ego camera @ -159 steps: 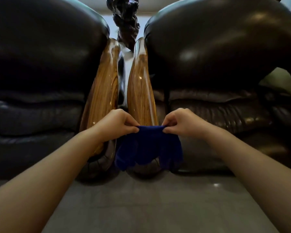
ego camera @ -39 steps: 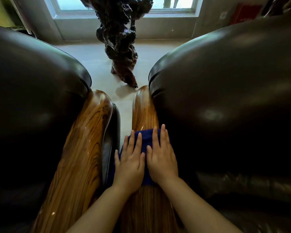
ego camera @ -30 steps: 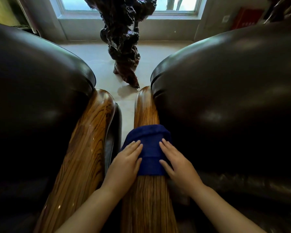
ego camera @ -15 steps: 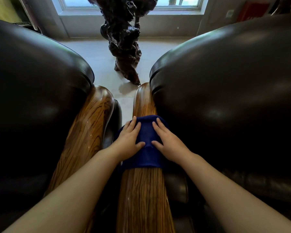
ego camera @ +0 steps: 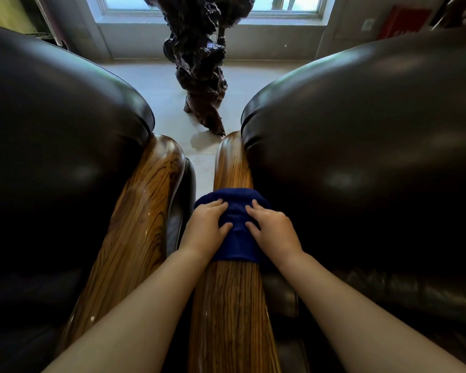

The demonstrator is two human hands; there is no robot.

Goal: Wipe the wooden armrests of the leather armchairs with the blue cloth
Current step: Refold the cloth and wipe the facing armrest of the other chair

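Observation:
Two dark leather armchairs stand side by side, the left armchair (ego camera: pixel 59 146) and the right armchair (ego camera: pixel 361 146). Each has a glossy striped wooden armrest: the left one (ego camera: pixel 140 219) and the right one (ego camera: pixel 234 305). The blue cloth (ego camera: pixel 237 238) is draped over the middle of the right armrest. My left hand (ego camera: pixel 206 228) presses on the cloth's left side and my right hand (ego camera: pixel 273 231) on its right side, fingers curled into the fabric. The cloth's sides hang down out of sight.
A narrow gap of pale floor (ego camera: pixel 202 173) runs between the two armrests. Beyond them a dark gnarled root sculpture (ego camera: pixel 199 63) stands on the floor before a window (ego camera: pixel 253 6). A red object (ego camera: pixel 404 21) leans at the far right wall.
Both hands have pulled slightly back along the right armrest and the fingers have curled, bunching the cloth between them. Earlier I held the cloth in the air in front of the chairs.

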